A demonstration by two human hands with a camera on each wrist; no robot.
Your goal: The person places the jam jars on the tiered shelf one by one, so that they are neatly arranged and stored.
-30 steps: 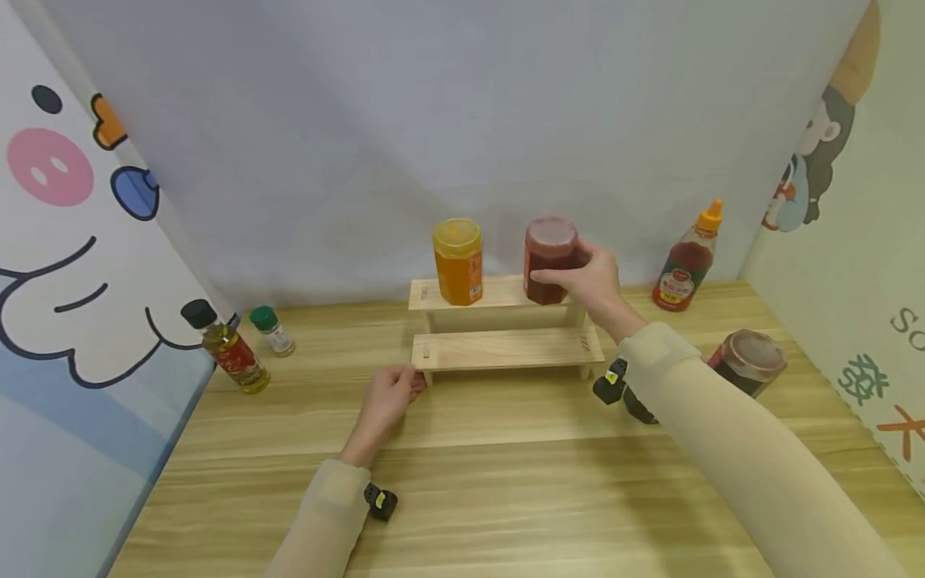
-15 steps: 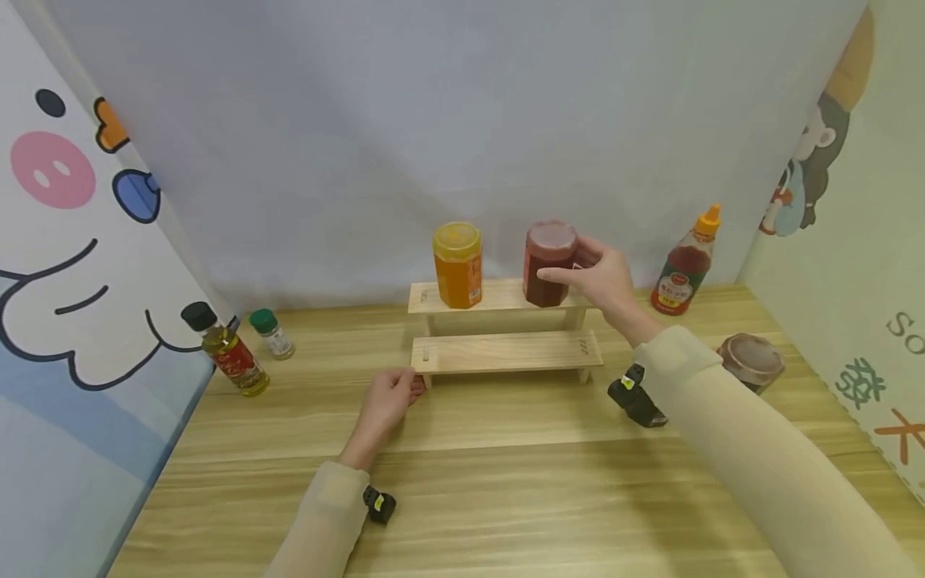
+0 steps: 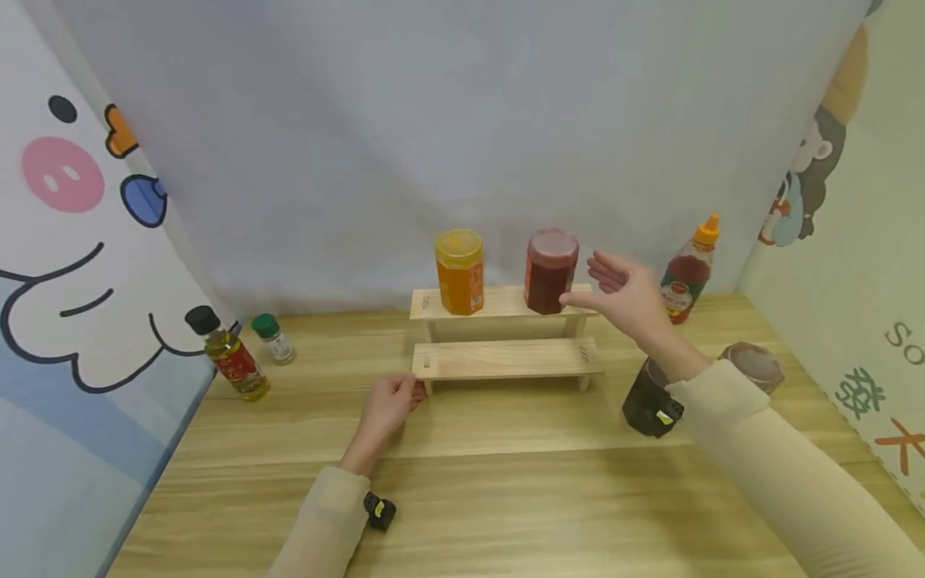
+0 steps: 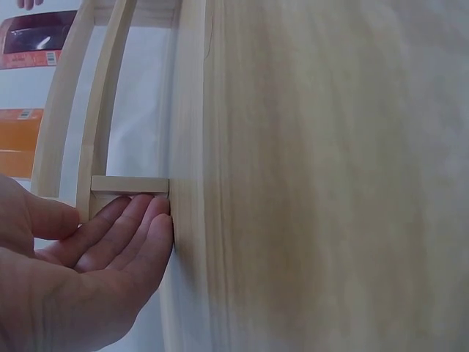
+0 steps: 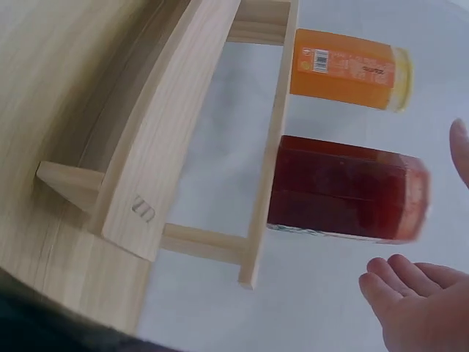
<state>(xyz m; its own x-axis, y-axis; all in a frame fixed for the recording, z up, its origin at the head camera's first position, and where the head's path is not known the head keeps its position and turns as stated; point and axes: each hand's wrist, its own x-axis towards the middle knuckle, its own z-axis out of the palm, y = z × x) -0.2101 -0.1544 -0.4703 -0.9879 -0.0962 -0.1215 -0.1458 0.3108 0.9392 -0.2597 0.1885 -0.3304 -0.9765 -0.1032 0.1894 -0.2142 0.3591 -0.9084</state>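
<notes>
A two-step wooden rack [image 3: 506, 359] stands against the back. On its upper step are a yellow-lidded jar of orange honey [image 3: 460, 273] at left and a dark red jar [image 3: 552, 271] at right, both upright. My left hand [image 3: 390, 401] holds the rack's lower left corner. In the left wrist view, the thumb is at the step's end and the fingers [image 4: 121, 235] reach below it against the leg. Just right of the red jar, my right hand [image 3: 629, 297] has its thumb and fingers spread. A gap separates it from that jar in the right wrist view.
An oil bottle [image 3: 230, 353] and a green-capped shaker [image 3: 273, 338] stand at left. Back right is a sauce bottle [image 3: 685, 273] with an orange tip. Another dark jar [image 3: 641, 401] and a lidded jar [image 3: 753, 365] are partly behind my right arm.
My right hand has let go of the red jar and drawn back to the right, its fingers parting. The jar stays on the upper step. My left hand keeps its place at the rack.
</notes>
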